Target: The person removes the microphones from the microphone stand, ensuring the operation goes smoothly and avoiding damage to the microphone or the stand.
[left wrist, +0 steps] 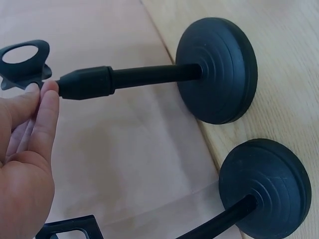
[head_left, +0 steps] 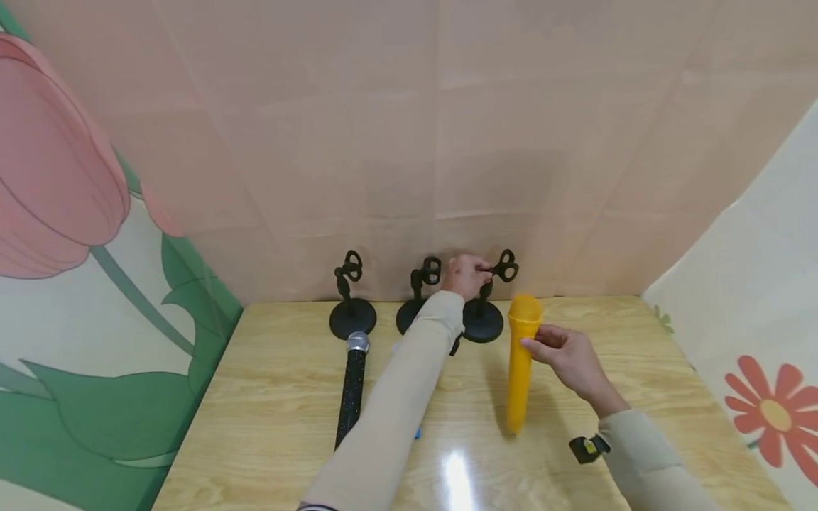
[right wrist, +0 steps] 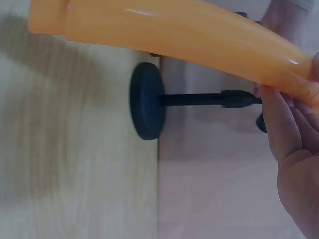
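Observation:
With thumb and fingers my left hand [head_left: 466,275] pinches the neck of the right-hand black microphone stand [head_left: 483,323], just below its clip [left wrist: 26,59]. The stand's round base rests on the table. My right hand [head_left: 570,357] holds a yellow microphone [head_left: 520,369] near its head, upright with the head on top, in front of that stand. In the right wrist view the microphone [right wrist: 164,30] crosses in front of the stand [right wrist: 147,102]. A middle black stand [head_left: 409,316] is partly hidden behind my left arm.
A third black stand [head_left: 353,318] stands at the left. In front of it lies a black microphone [head_left: 352,387] with a silver head. A small blue item [head_left: 418,433] peeks out beside my left sleeve. A pink cloth backdrop [head_left: 383,177] rises along the table's back edge.

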Motion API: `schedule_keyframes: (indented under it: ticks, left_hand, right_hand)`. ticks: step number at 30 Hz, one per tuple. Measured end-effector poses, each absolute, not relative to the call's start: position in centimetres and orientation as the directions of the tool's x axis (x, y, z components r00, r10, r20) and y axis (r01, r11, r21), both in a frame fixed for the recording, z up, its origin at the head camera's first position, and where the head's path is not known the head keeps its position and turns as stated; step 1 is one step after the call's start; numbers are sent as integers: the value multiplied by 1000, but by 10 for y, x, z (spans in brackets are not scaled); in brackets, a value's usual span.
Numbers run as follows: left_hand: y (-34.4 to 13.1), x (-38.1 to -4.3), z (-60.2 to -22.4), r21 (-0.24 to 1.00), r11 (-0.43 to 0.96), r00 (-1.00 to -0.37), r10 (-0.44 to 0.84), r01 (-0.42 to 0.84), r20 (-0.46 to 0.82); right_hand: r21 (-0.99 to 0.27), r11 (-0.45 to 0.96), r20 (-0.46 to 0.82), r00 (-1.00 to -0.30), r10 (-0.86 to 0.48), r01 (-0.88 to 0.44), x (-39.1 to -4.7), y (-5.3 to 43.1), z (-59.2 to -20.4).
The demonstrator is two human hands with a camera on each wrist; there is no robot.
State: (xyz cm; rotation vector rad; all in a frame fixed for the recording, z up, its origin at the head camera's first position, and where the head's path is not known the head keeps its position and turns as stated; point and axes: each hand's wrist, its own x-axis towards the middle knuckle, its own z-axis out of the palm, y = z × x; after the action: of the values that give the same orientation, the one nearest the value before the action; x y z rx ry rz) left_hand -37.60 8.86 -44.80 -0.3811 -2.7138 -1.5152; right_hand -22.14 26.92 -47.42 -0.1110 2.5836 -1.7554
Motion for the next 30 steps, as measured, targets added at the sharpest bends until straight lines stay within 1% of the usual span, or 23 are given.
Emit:
schedule_keyframes:
  ticks: [10, 23, 30]
  left_hand:
    - [92, -373, -445, 852, 492, -980, 161, 182, 117]
    - [89, -370, -445, 844, 501, -977, 174, 194, 121]
    - [90, -368, -444, 873, 451, -978, 173, 186, 119]
  right_hand:
    - [-943, 327, -82, -994, -76, 53, -219, 256, -500]
    - [-925, 352, -175, -982, -67, 141, -221, 241, -516]
    - [-913, 367, -208, -977, -45, 177, -224, 238, -524]
